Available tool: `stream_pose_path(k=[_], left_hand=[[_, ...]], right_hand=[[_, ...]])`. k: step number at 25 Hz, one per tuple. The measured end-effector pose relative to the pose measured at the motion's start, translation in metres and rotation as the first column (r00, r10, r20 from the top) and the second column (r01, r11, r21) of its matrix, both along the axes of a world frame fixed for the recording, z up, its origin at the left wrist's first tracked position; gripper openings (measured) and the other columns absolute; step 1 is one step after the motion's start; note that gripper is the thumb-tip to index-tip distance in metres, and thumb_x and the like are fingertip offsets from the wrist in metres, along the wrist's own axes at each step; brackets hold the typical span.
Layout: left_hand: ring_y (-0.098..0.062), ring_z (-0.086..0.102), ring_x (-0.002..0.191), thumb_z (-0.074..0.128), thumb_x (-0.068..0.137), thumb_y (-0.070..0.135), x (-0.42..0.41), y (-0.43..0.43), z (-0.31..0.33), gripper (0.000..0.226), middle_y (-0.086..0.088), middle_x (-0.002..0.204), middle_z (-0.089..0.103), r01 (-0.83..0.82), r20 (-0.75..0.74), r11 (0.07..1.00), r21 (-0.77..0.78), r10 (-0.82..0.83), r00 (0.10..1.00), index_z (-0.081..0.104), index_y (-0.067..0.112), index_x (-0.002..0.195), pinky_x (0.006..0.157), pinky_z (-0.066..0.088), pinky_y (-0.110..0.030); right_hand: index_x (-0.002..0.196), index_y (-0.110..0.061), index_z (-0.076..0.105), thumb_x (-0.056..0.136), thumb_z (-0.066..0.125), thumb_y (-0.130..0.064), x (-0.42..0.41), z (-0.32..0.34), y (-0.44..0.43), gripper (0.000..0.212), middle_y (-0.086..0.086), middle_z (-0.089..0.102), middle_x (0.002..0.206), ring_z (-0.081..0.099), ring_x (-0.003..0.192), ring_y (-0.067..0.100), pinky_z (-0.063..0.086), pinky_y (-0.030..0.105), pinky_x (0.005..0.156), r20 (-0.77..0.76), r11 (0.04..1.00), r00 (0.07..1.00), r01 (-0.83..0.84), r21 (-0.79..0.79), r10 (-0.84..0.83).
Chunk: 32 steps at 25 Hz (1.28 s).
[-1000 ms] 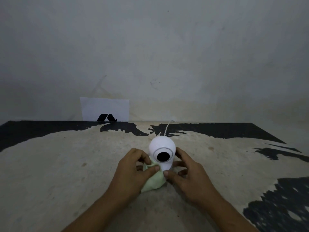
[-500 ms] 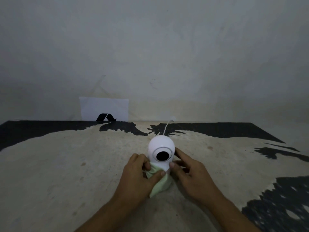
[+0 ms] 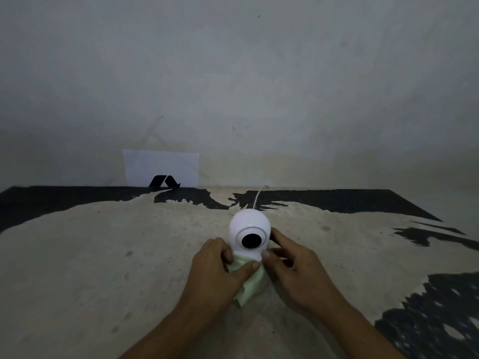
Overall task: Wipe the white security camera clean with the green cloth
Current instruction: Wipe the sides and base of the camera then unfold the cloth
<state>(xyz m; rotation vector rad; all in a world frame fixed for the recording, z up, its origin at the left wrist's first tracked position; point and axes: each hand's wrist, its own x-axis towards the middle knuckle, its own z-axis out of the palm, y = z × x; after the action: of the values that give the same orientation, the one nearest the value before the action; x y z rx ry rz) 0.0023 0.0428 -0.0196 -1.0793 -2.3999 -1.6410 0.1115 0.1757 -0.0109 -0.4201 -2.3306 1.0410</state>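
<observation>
**Op:** While I look down from the head view, nearest me the left hand (image 3: 220,270) pinches the green cloth (image 3: 250,283) between thumb and fingers, pressing it against the lower front of the white security camera (image 3: 250,235).

**Desk:** And the right?

**Op:** Right hand (image 3: 295,270) curls around the camera's right side, thumb on the base, fingers at the back of the body. Grip closed on it, steadying.

**Desk:** Camera position?

**Op:** Upright on the worn table (image 3: 103,255), between both hands, dark lens facing me. Cloth hangs below the lens, covering the base.

**Desk:** Beyond it?

**Op:** A white cable (image 3: 259,196) runs back from the camera's top. Farther, a white card (image 3: 160,167) with a black mark leans on the wall (image 3: 233,73).
</observation>
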Motion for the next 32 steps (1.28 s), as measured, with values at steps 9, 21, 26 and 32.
stream_pose_path(k=[9, 21, 26, 32], left_hand=[[-0.012, 0.052, 0.065, 0.066, 0.08, 0.027, -0.008, -0.025, 0.007, 0.025, -0.002, 0.067, 0.057, 0.034, -0.123, 0.999, 0.039, -0.029, 0.992, 0.048, 0.016, 0.066, 0.057, 0.045, -0.023], [-0.02, 0.07, 0.076, 0.079, 0.063, 0.039, 0.021, -0.037, 0.03, 0.035, -0.006, 0.084, 0.073, 0.068, 0.38, 0.962, 0.265, -0.169, 0.91, 0.059, 0.027, 0.089, 0.07, 0.058, -0.044], [-0.031, 0.069, 0.083, 0.078, 0.065, 0.03, 0.04, -0.024, 0.035, 0.032, -0.011, 0.087, 0.074, 0.143, 0.432, 0.911, 0.386, -0.315, 0.845, 0.062, 0.019, 0.091, 0.077, 0.057, -0.05], [-0.026, 0.071, 0.081, 0.072, 0.075, 0.012, 0.05, -0.011, 0.028, 0.02, -0.01, 0.086, 0.075, 0.197, 0.371, 0.913, 0.357, -0.332, 0.867, 0.06, 0.013, 0.09, 0.072, 0.059, -0.043]], right_hand=[[0.14, -0.033, 0.041, 0.093, 0.057, -0.027, 0.002, 0.003, -0.001, 0.05, -0.02, 0.055, 0.129, 0.056, 0.101, -0.009, 0.044, 0.0, 0.074, -0.005, 0.998, 1.0, -0.005, 0.068, 0.005], [0.083, -0.016, 0.068, 0.083, 0.058, -0.042, 0.017, 0.038, -0.006, 0.028, -0.001, 0.068, 0.065, 0.062, 0.056, 0.006, 0.047, 0.012, 0.054, -0.289, 0.996, 0.954, 0.074, -0.051, -0.086], [0.088, -0.008, 0.071, 0.083, 0.068, -0.04, 0.035, 0.048, 0.013, 0.033, 0.002, 0.071, 0.074, 0.065, 0.067, 0.015, 0.048, 0.021, 0.057, -0.03, 0.87, 0.932, -0.347, -0.35, 0.36], [0.077, -0.006, 0.056, 0.08, 0.067, -0.012, 0.041, 0.038, 0.033, 0.012, 0.004, 0.059, 0.068, 0.058, 0.065, 0.017, 0.053, 0.027, 0.058, -0.102, 0.661, 0.926, -0.333, -0.672, 0.363]])
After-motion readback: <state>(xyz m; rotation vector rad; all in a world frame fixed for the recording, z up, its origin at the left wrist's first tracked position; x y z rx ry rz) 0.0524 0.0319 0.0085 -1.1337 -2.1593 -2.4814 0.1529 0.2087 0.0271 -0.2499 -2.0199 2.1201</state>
